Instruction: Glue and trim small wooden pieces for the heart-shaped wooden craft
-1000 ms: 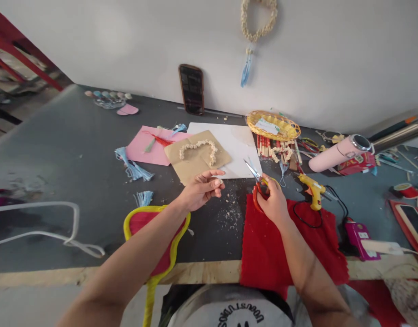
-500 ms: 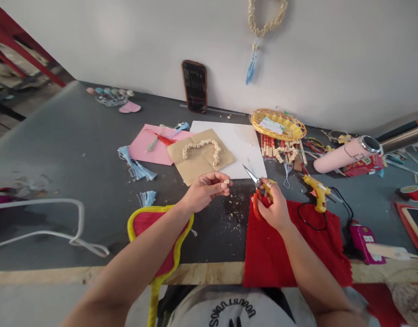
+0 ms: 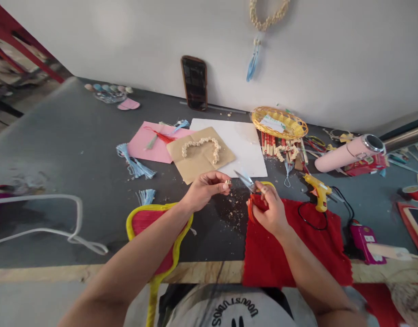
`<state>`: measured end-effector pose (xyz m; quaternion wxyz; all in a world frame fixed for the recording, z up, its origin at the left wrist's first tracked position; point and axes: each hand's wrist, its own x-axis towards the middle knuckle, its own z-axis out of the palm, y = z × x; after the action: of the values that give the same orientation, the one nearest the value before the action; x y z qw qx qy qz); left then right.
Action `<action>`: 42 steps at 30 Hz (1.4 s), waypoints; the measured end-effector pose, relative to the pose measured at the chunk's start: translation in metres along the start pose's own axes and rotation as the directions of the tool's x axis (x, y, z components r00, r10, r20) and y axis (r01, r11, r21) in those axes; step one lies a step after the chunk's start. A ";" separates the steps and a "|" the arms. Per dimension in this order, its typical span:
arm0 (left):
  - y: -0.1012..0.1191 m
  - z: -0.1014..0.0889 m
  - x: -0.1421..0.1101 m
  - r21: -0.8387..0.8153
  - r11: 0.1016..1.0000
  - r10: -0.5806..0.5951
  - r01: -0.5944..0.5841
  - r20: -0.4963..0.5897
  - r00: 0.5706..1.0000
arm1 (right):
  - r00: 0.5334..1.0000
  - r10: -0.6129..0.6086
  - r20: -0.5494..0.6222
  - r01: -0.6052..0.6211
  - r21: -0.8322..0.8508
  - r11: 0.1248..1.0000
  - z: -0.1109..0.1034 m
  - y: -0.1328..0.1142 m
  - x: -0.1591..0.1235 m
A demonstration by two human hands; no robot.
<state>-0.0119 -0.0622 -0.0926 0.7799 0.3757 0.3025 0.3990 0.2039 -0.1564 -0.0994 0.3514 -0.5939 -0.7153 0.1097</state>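
Between thumb and fingertips my left hand (image 3: pixel 211 188) pinches a small cream-coloured knobbly piece (image 3: pixel 227 182). My right hand (image 3: pixel 271 209) is closed on a pair of scissors (image 3: pixel 249 184) with orange handles; their blades point up and left, just right of the left hand, apart from the small piece. Past the hands, a curved row of similar cream pieces (image 3: pixel 202 143) lies on brown paper (image 3: pixel 184 166). Light crumbs (image 3: pixel 234 212) are scattered on the dark tabletop under the hands.
Red cloth (image 3: pixel 294 254) lies beneath my right forearm, with a yellow glue gun (image 3: pixel 318 193) on its edge. A yellow-rimmed fan (image 3: pixel 176 247) is under the left forearm. Farther back are a wicker basket (image 3: pixel 297 129), a pink flask (image 3: pixel 345 154) and an upright phone (image 3: pixel 194 84).
My right hand has brought the scissors a little left, closer to the left hand, and the blades have turned somewhat. The left hand keeps its pinch in nearly the same place.
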 end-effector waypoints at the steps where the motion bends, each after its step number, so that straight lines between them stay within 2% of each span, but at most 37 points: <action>1: -0.001 0.000 0.000 0.002 1.000 0.003 -0.003 0.002 1.000 | 0.999 -0.034 0.019 0.035 -0.033 0.999 0.000 0.000 0.000; 4: -0.002 -0.001 0.001 0.001 1.000 0.004 -0.004 0.007 1.000 | 0.995 -0.089 0.045 0.093 -0.086 0.992 0.000 0.000 0.001; 8: -0.003 -0.003 0.001 0.014 1.000 0.002 -0.003 0.020 1.000 | 0.996 -0.086 -0.016 0.084 -0.087 0.993 -0.001 -0.001 0.001; 11: -0.004 -0.003 0.002 0.020 1.000 0.005 -0.005 0.012 1.000 | 0.994 -0.107 0.028 0.110 -0.115 0.987 0.000 0.000 0.002; 17: -0.003 -0.002 0.001 0.008 1.000 0.025 -0.025 0.008 1.000 | 0.997 0.016 -0.069 -0.015 0.007 1.000 0.000 0.006 0.003; 26: 0.003 0.001 -0.003 -0.079 0.993 -0.081 0.085 0.048 0.996 | 0.994 0.104 -0.036 -0.101 0.093 0.991 0.007 0.020 0.002; 30: 0.006 0.001 -0.002 -0.106 0.990 -0.091 0.097 0.056 0.994 | 0.995 0.092 -0.042 -0.094 -0.063 0.994 0.001 0.022 0.005; 36: 0.004 0.001 -0.001 -0.079 0.994 -0.065 0.070 0.062 0.996 | 0.973 0.224 -0.059 -0.231 -0.285 0.930 -0.010 0.034 0.014; 39: 0.001 0.002 -0.002 -0.012 0.999 -0.050 0.051 0.075 0.996 | 0.982 0.189 0.006 -0.169 -0.422 0.891 -0.012 0.037 0.015; 42: -0.001 0.003 -0.002 0.020 0.999 -0.030 0.028 0.078 0.997 | 0.985 0.163 0.065 -0.111 -0.489 0.865 -0.014 0.036 0.014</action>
<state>-0.0105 -0.0657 -0.0916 0.7933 0.3938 0.2809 0.3698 0.2402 -0.1370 -0.1044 0.1454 -0.7056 -0.6934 -0.0172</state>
